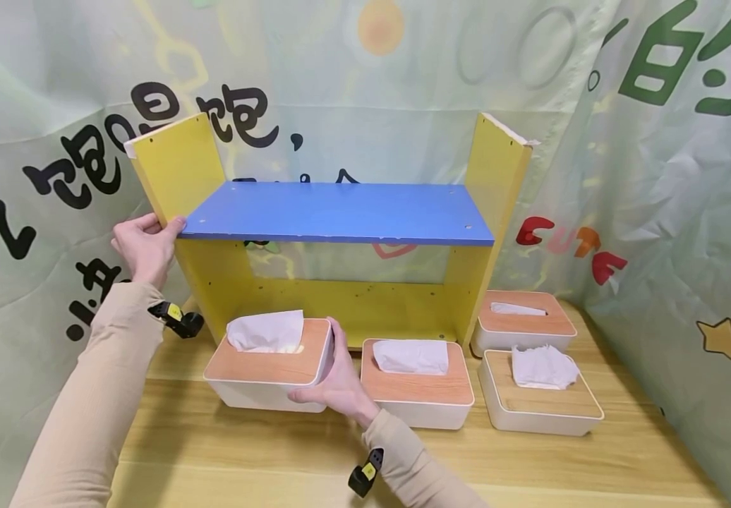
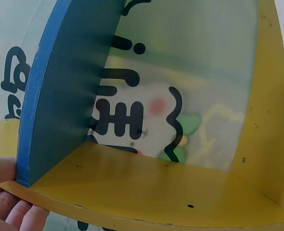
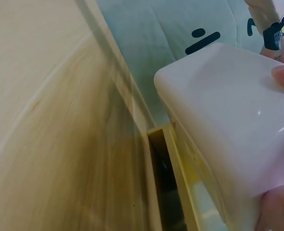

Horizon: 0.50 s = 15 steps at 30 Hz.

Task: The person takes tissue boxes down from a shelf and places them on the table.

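A small yellow shelf unit with a blue board point(image 1: 340, 212) across it stands against the backdrop. My left hand point(image 1: 148, 247) grips the front edge of its left yellow side panel point(image 1: 178, 166), the thumb by the blue board's end and the fingers curled round the outside. In my right hand point(image 1: 340, 384) is a white tissue box point(image 1: 248, 367) with a wooden lid and a tissue sticking out. I hold it by its right end, in front of the lower compartment. The right wrist view shows its white side point(image 3: 219, 96) raised off the table.
A second tissue box point(image 1: 413, 386) sits just right of my right hand. Two more, a front box point(image 1: 537, 402) and a back box point(image 1: 524, 321), stand right of the shelf. All rest on the wooden table point(image 1: 264, 458); a printed cloth point(image 1: 677, 233) hangs behind and beside it.
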Motion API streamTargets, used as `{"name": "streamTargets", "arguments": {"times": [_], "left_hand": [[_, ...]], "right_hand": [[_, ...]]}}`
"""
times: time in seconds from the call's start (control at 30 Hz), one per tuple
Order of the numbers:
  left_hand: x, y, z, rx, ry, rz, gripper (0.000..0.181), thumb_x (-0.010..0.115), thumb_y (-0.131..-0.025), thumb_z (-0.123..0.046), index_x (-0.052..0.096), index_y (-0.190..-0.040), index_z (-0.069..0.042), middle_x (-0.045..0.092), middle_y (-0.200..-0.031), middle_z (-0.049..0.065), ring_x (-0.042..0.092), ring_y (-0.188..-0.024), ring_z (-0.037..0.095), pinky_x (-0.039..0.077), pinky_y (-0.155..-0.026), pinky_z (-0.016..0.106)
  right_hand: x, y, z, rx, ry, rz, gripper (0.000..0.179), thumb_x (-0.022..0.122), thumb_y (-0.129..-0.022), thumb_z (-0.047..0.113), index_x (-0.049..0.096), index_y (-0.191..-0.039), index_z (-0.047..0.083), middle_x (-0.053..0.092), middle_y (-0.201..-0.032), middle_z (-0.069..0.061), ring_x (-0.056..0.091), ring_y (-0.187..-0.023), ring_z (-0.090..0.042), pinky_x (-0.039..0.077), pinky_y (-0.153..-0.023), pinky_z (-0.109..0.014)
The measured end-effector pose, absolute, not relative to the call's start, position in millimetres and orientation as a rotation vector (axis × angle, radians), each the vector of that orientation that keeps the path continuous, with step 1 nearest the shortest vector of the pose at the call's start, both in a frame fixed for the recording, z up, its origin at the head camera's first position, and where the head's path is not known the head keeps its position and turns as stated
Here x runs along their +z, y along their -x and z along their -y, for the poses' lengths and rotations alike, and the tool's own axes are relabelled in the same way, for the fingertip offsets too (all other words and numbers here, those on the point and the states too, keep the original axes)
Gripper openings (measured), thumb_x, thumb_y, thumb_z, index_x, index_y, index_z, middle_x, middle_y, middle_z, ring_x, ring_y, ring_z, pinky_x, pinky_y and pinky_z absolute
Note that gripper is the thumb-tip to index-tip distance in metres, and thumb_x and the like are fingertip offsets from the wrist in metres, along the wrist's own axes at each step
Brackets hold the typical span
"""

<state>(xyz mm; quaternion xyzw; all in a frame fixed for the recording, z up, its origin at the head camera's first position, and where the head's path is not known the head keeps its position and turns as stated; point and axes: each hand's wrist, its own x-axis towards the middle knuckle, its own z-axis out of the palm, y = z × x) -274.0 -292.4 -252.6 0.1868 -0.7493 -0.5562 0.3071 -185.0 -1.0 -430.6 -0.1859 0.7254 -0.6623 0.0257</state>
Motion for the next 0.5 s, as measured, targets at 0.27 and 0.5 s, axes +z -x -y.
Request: {"name": "streamTargets", "arguments": {"times": [0.27, 0.5], "left_hand": [[-253.9, 274.6, 293.4, -1.463, -0.479, 1.977, 0.047, 0.077, -0.088, -0.024, 0.066, -0.13, -0.007, 0.071, -0.093, -0.013, 0.025, -0.146, -0.008, 0.014, -0.12, 0.018], [-251.9, 275.8, 293.2, -1.479, -0.492, 1.962, 0.047, 0.077, -0.088, -0.024, 0.066, -0.13, -0.008, 0.071, -0.09, -0.018, 0.038, -0.142, -0.005, 0.027, -0.116, 0.013]], "right_hand": [[-440.9, 184.9, 0.9, -2.078, 0.584, -2.203, 0.134, 0.094, -0.057, 0.013, 0.01, -0.161, 0.023, 0.023, -0.164, -0.01, 0.031, -0.148, -0.024, 0.029, -0.121, -0.047], [-448.9, 182.4, 2.9, -2.08, 0.562, -2.23, 0.136, 0.095, -0.056, 0.013, 0.009, -0.161, 0.022, 0.018, -0.166, -0.013, 0.026, -0.151, -0.028, 0.025, -0.122, -0.05]]}}
